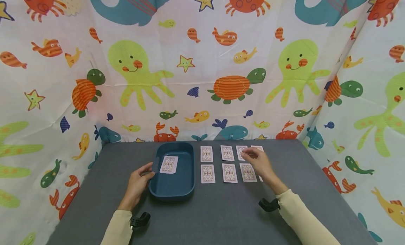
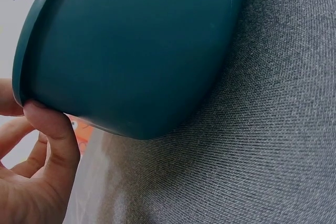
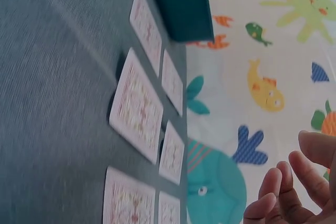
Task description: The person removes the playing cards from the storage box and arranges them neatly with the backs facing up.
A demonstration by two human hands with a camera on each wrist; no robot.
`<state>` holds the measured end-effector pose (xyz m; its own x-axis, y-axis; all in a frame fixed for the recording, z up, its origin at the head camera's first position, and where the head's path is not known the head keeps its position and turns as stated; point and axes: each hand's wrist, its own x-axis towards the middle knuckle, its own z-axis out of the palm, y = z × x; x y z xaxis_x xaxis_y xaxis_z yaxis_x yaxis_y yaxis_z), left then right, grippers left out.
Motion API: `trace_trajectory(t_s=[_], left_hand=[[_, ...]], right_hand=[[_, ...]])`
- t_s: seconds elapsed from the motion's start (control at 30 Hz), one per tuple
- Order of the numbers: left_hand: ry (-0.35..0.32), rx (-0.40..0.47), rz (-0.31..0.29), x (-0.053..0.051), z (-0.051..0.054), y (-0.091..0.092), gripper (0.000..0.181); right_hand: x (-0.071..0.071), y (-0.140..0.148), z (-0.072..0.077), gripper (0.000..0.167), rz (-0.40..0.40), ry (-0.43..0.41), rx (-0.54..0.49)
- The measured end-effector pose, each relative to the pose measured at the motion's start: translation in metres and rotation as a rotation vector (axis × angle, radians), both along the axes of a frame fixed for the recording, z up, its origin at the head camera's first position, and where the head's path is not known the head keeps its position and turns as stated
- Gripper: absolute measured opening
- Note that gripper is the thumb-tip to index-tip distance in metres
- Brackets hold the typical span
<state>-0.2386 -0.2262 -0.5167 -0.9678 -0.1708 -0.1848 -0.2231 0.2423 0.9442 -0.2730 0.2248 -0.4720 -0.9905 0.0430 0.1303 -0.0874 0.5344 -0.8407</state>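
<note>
L hand [image 1: 138, 181] pinches L rim of blue tray [image 1: 172, 186]; grey tbl [image 1: 110, 174] spreads to its L. R hand [image 1: 261, 163] hovers loose-fingered over cards [image 1: 229, 173], tbl's far edge just beyond. Tray's immed. R of L grip, long axis near-to-far; cards' approx. same.

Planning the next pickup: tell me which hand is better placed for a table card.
Probably the right: the right hand hovers by the table cards with nothing visible in its grasp, while the left hand pinches the tray.
</note>
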Motion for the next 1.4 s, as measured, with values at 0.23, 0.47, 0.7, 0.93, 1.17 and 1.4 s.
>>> trace_trajectory(t_s=[0.23,0.47,0.7,0.93,1.17,1.4], left_hand=[[0.000,0.006,0.007,-0.002,0.000,-0.001,0.048],[-0.016,0.014,0.015,0.000,-0.004,0.001,0.046],[-0.006,0.019,0.015,0.000,-0.004,0.002,0.046],[0.001,0.008,0.010,0.000,-0.002,0.002,0.046],[0.000,0.001,0.008,0.004,-0.004,0.001,0.048],[0.012,0.008,0.015,0.000,-0.001,0.002,0.047]], right_hand=[[0.001,-0.021,0.002,0.026,0.078,0.027,-0.058],[0.006,-0.040,0.001,0.025,0.109,0.037,-0.112],[0.007,-0.059,0.003,0.028,0.112,0.062,-0.156],[0.009,-0.076,0.005,0.027,0.166,0.043,-0.198],[0.013,-0.094,0.002,0.019,0.170,0.031,-0.248],[0.011,-0.111,0.010,0.021,0.199,0.044,-0.285]])
